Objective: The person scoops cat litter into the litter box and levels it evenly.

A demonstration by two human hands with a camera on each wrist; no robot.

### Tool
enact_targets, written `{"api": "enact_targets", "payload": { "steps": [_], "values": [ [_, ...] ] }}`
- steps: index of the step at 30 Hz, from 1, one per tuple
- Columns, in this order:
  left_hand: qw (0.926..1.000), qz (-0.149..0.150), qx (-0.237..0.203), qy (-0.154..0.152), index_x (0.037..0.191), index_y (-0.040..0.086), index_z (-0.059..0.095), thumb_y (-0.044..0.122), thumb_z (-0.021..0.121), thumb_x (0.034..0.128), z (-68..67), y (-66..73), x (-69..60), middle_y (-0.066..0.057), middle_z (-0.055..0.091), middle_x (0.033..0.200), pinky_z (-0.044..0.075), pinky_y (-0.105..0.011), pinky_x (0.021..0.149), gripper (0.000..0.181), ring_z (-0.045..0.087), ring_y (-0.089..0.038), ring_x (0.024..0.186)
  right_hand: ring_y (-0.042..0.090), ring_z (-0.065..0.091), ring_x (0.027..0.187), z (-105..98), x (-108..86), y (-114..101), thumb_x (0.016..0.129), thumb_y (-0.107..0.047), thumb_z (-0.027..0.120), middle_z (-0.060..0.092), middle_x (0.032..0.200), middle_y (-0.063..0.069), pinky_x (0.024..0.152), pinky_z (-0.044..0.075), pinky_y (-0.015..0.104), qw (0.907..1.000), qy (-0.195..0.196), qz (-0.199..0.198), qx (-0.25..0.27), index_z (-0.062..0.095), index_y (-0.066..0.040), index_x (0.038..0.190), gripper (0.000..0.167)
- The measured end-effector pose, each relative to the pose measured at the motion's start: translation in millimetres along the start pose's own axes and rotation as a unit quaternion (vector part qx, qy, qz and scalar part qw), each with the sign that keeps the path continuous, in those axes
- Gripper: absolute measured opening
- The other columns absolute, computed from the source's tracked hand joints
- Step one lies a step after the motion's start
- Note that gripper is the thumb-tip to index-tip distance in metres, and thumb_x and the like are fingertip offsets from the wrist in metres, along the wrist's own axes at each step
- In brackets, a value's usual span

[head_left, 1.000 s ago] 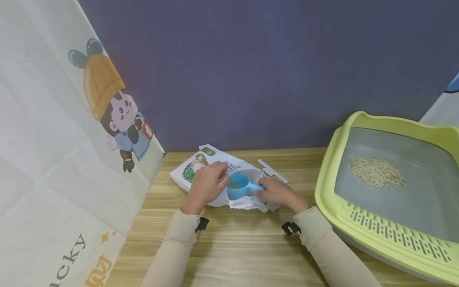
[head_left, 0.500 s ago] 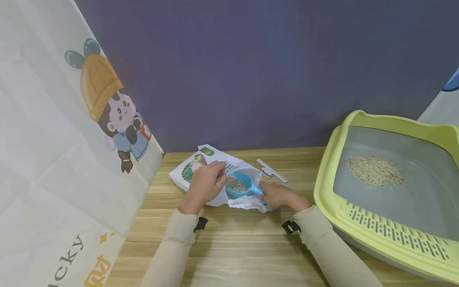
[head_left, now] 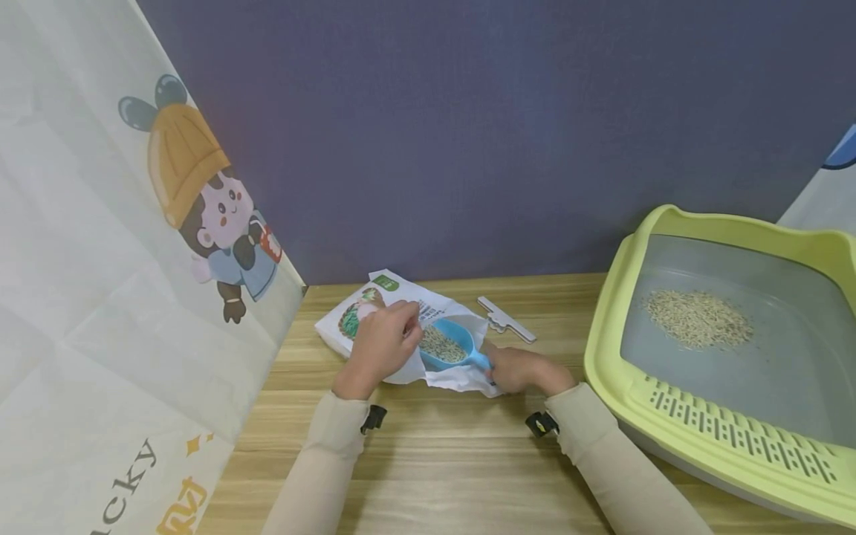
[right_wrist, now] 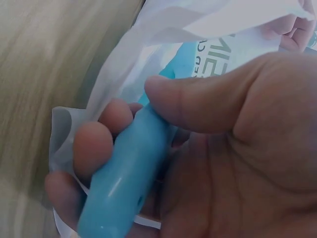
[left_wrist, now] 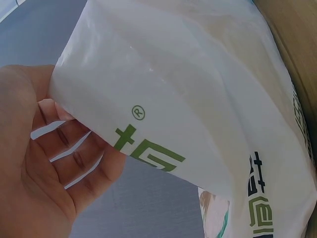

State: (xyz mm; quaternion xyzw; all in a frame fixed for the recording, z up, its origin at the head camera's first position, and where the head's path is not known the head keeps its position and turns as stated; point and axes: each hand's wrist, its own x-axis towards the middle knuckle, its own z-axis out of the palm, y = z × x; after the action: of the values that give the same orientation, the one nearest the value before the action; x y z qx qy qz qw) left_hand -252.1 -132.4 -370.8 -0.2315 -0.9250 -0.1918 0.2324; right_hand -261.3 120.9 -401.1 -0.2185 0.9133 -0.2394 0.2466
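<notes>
My right hand (head_left: 518,369) grips the handle of a blue scoop (right_wrist: 131,171), fingers and thumb wrapped round it in the right wrist view. Pale pellets (head_left: 441,345) fill the scoop's bowl, which lies in the mouth of a white printed bag (head_left: 354,312) on the table. My left hand (head_left: 384,340) pinches the edge of the bag's opening; in the left wrist view the lifted white film (left_wrist: 148,74) hangs from between thumb and fingers. The bag's inside is mostly hidden by the left hand and the scoop.
A white sealing clip (head_left: 506,319) lies behind the bag. To the right stands a grey litter tray with a lime-green rim (head_left: 605,319), a heap of pellets (head_left: 698,319) on its floor. A dark wall panel (head_left: 468,148) closes off the back of the wooden table (head_left: 428,461).
The scoop has tilted level, so its bowl now shows a full load of pellets, and its handle end has dropped slightly toward me. The left hand keeps its hold on the bag.
</notes>
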Motion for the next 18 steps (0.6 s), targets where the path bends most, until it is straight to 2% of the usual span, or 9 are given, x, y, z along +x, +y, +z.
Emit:
{"api": "enact_targets", "payload": {
  "steps": [7,18],
  "values": [
    [1.0000,0.004,-0.001,0.003,0.071,0.018,0.044,0.008,0.058,0.0872,0.9,-1.4,-0.5,0.006,0.040,0.063,0.026,-0.025,0.049,0.024,0.033,-0.009,0.051,0.014,0.051,0.058,0.7,-0.1,0.7,0.102,-0.008,0.049,0.056,0.078,0.008,0.052,0.040,0.024,0.9998,-0.013,0.010,0.016,0.029,0.001,0.154,0.056],
    [1.0000,0.006,-0.002,0.002,0.071,0.018,0.044,0.009,0.058,0.0872,-0.1,-0.7,-1.3,0.006,0.040,0.063,0.025,-0.024,0.048,0.023,0.032,-0.007,0.051,0.014,0.049,0.058,1.3,-1.4,0.8,0.102,-0.008,0.049,0.055,0.076,0.007,0.053,0.040,0.025,0.9998,-0.016,0.001,0.009,0.023,0.003,0.157,0.062]
  ]
}}
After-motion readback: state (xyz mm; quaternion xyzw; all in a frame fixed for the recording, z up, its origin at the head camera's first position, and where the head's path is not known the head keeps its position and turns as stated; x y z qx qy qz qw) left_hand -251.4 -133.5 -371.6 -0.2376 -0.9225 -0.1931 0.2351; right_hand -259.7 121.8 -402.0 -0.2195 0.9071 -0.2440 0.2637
